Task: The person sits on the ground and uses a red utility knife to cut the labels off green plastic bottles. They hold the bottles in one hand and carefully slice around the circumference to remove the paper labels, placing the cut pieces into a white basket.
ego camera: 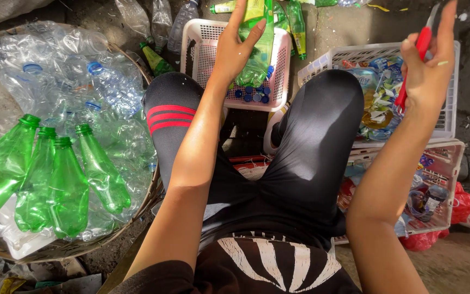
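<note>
Seen from above, a seated person in black shorts works among sorted plastic waste on the ground. The left hand (234, 48) is wrapped around a green plastic bottle (257, 51), holding it over a pink basket (202, 54) that lies between and beyond the knees. Blue bottle caps (254, 93) lie in the bottom of that basket. The right hand (428, 65) is raised to the right, its fingers closed on a red-handled cutter (417, 60). Below that hand stands a white basket (349, 54) filled with crumpled, colourful bottle labels (379, 98). Nearer the person, a second pink basket (453, 163) holds more scraps. To the left, a large round woven basket (150, 198) is heaped with clear crushed bottles (71, 71), with several green bottles (55, 174) lying side by side on top. More bottles are scattered on the ground beyond the baskets.
</note>
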